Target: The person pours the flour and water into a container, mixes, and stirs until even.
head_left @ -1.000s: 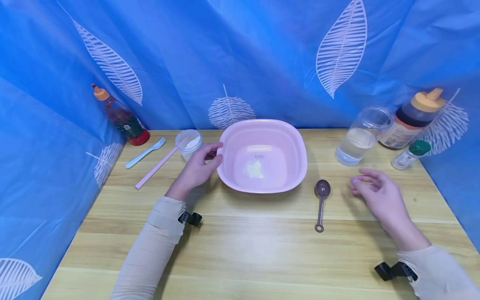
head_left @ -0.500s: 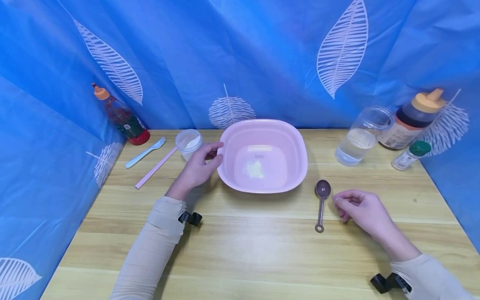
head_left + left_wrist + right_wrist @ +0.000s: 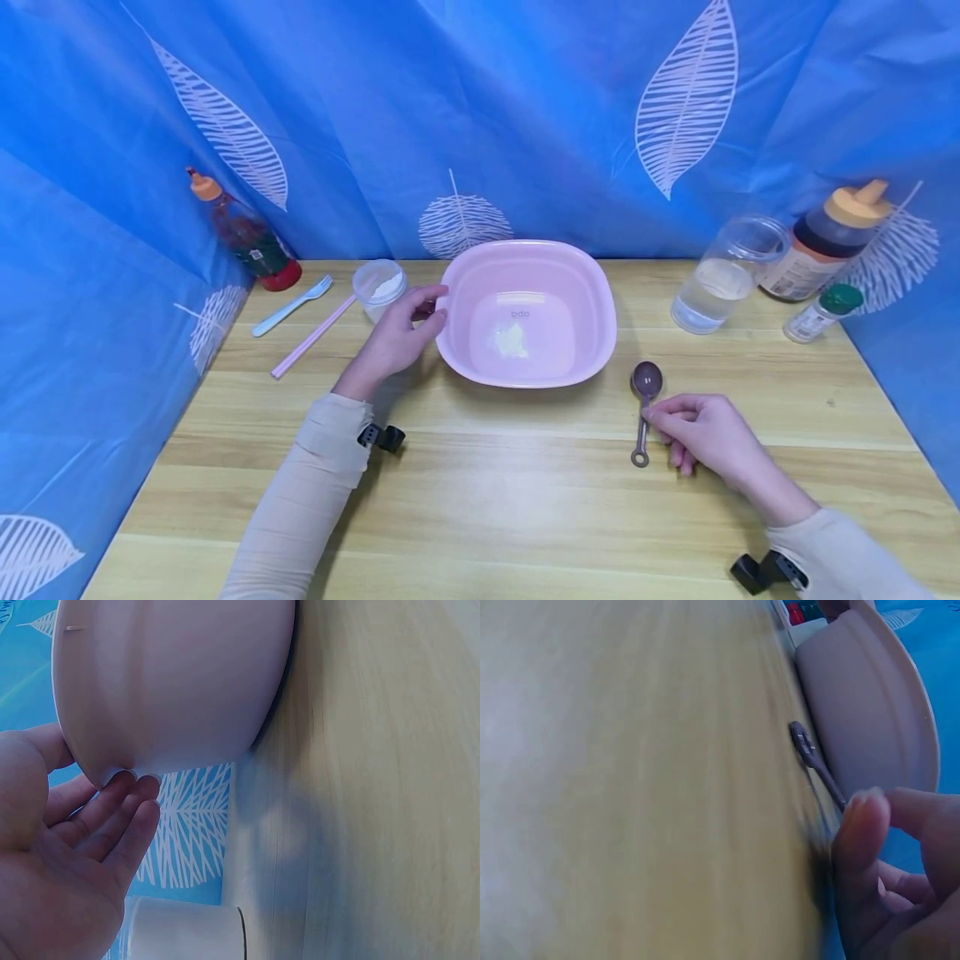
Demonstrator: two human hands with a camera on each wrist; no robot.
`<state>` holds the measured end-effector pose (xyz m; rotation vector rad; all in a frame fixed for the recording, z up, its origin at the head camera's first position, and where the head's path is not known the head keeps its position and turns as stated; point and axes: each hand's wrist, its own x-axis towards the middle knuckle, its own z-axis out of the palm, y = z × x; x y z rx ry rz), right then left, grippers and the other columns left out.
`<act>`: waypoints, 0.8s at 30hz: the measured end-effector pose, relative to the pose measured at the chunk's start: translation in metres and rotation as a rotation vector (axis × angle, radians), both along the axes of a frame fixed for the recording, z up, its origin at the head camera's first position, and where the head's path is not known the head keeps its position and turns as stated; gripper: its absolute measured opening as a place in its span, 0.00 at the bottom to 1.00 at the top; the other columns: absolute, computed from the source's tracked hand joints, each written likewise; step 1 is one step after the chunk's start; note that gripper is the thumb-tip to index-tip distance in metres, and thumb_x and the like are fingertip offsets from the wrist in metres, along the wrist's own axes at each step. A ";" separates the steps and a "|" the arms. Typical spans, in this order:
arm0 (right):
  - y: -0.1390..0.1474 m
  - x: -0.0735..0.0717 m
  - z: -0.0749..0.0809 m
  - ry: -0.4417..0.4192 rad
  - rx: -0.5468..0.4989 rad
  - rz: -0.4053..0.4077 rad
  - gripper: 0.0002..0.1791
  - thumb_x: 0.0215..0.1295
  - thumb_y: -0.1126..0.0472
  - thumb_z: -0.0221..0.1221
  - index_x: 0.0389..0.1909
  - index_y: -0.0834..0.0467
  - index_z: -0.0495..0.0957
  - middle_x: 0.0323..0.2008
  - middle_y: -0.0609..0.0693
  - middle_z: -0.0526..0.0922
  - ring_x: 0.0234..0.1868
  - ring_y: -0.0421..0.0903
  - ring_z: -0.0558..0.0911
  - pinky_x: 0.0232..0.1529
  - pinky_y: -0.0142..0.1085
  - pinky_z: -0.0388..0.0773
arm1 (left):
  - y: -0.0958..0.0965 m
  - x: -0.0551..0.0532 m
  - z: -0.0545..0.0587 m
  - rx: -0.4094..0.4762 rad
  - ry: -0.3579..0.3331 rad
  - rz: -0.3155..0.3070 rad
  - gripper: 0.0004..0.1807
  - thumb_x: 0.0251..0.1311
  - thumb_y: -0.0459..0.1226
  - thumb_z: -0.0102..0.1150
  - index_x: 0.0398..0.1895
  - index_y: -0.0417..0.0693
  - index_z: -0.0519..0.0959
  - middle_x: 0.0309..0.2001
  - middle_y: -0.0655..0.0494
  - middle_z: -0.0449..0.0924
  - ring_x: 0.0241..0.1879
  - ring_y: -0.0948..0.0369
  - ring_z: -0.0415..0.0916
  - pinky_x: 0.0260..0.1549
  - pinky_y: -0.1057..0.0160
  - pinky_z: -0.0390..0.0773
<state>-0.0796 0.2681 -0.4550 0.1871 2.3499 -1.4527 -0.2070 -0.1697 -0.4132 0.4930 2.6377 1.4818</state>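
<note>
A pink basin (image 3: 525,375) with white powder on its bottom stands at the middle of the table. At its left rim, my left hand (image 3: 396,337) grips with the thumb on one side and fingers on the other; the left wrist view shows the fingertips under the rim (image 3: 112,761). Right of the basin lies a brown measuring spoon (image 3: 647,380), bowl pointing away from me. My right hand (image 3: 708,433) pinches its handle between thumb and index finger, the other fingers curled below. In the right wrist view the handle's ring end (image 3: 801,742) shows beyond the thumb.
A jar of white powder (image 3: 378,287) stands by my left hand, with a pink stick (image 3: 313,337), a blue fork (image 3: 292,307) and a red sauce bottle (image 3: 251,242) further left. At right are a clear water container (image 3: 712,287), a dark sauce bottle (image 3: 817,242) and a green-capped shaker (image 3: 823,313).
My right hand has moved left and nearer to me, from beside the water container to the measuring spoon's handle. My left hand and the basin have stayed in place.
</note>
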 end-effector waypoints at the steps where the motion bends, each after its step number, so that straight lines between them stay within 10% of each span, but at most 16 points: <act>1: -0.001 0.000 -0.001 -0.012 0.002 0.009 0.22 0.76 0.54 0.67 0.50 0.73 0.82 0.23 0.52 0.84 0.16 0.43 0.80 0.18 0.44 0.85 | 0.000 0.000 0.000 0.000 -0.001 0.002 0.27 0.79 0.36 0.55 0.77 0.36 0.72 0.69 0.37 0.77 0.65 0.42 0.78 0.72 0.42 0.77; 15: -0.008 -0.002 0.001 -0.050 0.020 0.061 0.17 0.77 0.56 0.64 0.45 0.70 0.80 0.20 0.51 0.81 0.13 0.41 0.78 0.13 0.41 0.81 | 0.001 0.003 0.001 0.011 0.002 0.009 0.26 0.78 0.34 0.56 0.76 0.35 0.72 0.67 0.36 0.78 0.64 0.41 0.79 0.71 0.41 0.78; 24: 0.002 -0.002 0.010 0.097 0.104 0.020 0.15 0.79 0.59 0.61 0.51 0.69 0.83 0.25 0.49 0.83 0.17 0.36 0.70 0.15 0.33 0.70 | 0.002 0.004 -0.001 0.022 0.011 0.009 0.26 0.78 0.34 0.56 0.75 0.35 0.73 0.67 0.36 0.78 0.64 0.42 0.79 0.71 0.41 0.78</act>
